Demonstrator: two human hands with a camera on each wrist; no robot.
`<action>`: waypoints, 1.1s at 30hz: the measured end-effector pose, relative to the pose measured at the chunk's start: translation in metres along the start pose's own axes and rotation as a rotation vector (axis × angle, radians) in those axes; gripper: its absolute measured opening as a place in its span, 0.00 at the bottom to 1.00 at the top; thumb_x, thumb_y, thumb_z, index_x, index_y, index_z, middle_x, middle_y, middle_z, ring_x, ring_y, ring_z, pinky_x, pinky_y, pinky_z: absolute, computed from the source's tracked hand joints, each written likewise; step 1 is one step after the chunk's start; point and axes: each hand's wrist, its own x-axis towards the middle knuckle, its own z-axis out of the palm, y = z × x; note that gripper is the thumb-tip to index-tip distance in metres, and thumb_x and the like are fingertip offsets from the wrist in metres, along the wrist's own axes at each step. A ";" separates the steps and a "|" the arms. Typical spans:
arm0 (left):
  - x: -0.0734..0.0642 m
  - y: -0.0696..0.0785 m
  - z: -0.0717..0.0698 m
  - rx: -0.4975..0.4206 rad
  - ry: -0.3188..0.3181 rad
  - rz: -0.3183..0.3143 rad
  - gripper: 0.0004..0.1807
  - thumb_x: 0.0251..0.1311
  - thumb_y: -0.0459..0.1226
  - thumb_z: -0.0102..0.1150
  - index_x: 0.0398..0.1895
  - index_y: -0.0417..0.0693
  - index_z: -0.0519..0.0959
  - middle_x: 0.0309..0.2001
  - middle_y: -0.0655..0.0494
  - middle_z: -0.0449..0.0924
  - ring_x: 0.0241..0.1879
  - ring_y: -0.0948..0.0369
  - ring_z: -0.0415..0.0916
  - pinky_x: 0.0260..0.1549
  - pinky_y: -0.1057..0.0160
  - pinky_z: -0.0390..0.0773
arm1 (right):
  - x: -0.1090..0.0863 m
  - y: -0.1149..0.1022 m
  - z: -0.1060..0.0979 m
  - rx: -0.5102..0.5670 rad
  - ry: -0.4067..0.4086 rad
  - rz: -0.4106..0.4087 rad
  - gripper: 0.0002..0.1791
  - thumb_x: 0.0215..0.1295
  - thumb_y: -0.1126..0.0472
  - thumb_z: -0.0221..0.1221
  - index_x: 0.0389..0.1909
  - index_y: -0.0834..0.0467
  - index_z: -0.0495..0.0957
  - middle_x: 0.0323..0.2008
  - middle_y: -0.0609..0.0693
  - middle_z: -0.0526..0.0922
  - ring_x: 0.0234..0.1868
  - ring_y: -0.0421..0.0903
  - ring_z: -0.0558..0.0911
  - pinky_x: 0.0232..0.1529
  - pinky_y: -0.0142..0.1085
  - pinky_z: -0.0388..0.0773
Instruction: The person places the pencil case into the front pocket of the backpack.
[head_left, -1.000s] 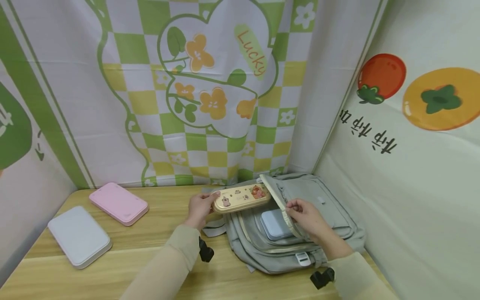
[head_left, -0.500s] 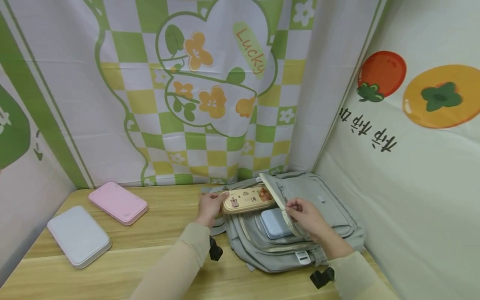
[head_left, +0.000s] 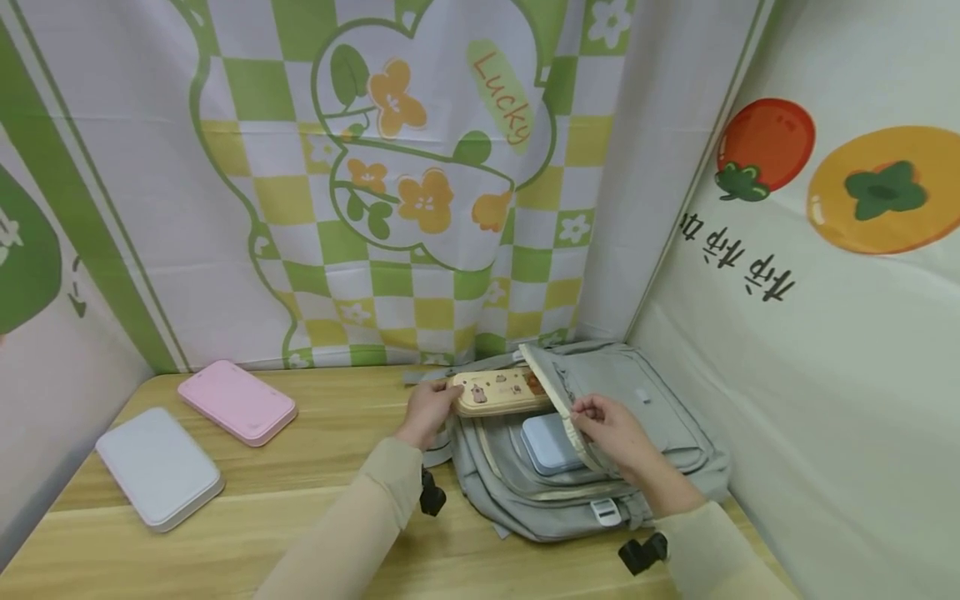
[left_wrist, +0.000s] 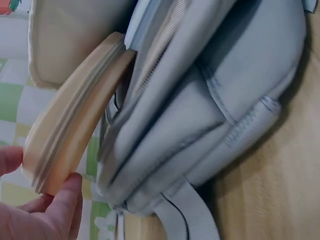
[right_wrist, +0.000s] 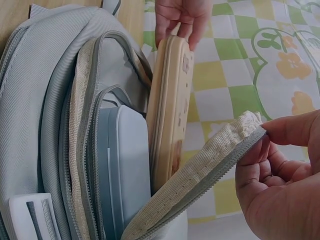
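Observation:
A grey backpack [head_left: 517, 508] lies on the table with its front flap [head_left: 637, 392] lifted. My right hand [head_left: 611, 433] pinches the cream zippered edge [right_wrist: 200, 175] of that flap. Between the thumb and fingers of my left hand [head_left: 431, 411] is one end of a yellow zippered pencil case [head_left: 495, 393] with small cartoon prints. Its far end passes behind the raised flap and is hidden there in the head view. A light blue case [head_left: 551, 443] sits in the opened pocket, beside the pencil case in the right wrist view.
On the left of the wooden table [head_left: 300, 533] lie a pink case [head_left: 237, 402] and a white case [head_left: 159, 468]. A printed curtain [head_left: 420, 317] hangs behind, and a white wall cloth [head_left: 840, 400] borders the right side.
My left hand has moved right with the pencil case, and more of the case is now behind the flap. The right hand has kept its hold on the flap edge.

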 end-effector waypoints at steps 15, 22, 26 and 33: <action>0.003 0.013 0.027 0.116 0.057 0.017 0.21 0.74 0.33 0.57 0.62 0.26 0.76 0.59 0.34 0.77 0.55 0.47 0.77 0.48 0.57 0.80 | -0.002 0.000 -0.001 -0.007 0.024 0.017 0.07 0.75 0.71 0.55 0.48 0.71 0.75 0.38 0.55 0.76 0.38 0.46 0.75 0.36 0.32 0.78; 0.010 0.010 0.039 0.142 0.070 0.028 0.20 0.73 0.33 0.58 0.60 0.26 0.77 0.58 0.35 0.78 0.50 0.50 0.77 0.46 0.58 0.79 | -0.002 -0.007 -0.001 -0.018 0.022 -0.012 0.08 0.74 0.70 0.56 0.48 0.71 0.76 0.38 0.55 0.77 0.39 0.46 0.75 0.37 0.31 0.77; 0.015 0.009 0.047 0.164 0.057 0.056 0.15 0.72 0.33 0.59 0.54 0.28 0.82 0.44 0.42 0.81 0.35 0.57 0.73 0.34 0.63 0.74 | 0.000 -0.007 0.000 -0.015 0.021 -0.053 0.07 0.73 0.70 0.56 0.46 0.71 0.76 0.37 0.55 0.77 0.38 0.46 0.75 0.36 0.31 0.77; 0.015 0.002 0.059 0.194 0.021 0.061 0.18 0.71 0.33 0.60 0.20 0.44 0.70 0.16 0.58 0.59 0.17 0.62 0.56 0.18 0.64 0.60 | 0.002 -0.004 0.003 -0.045 0.025 -0.043 0.06 0.72 0.71 0.56 0.45 0.70 0.77 0.35 0.54 0.77 0.36 0.46 0.75 0.34 0.31 0.75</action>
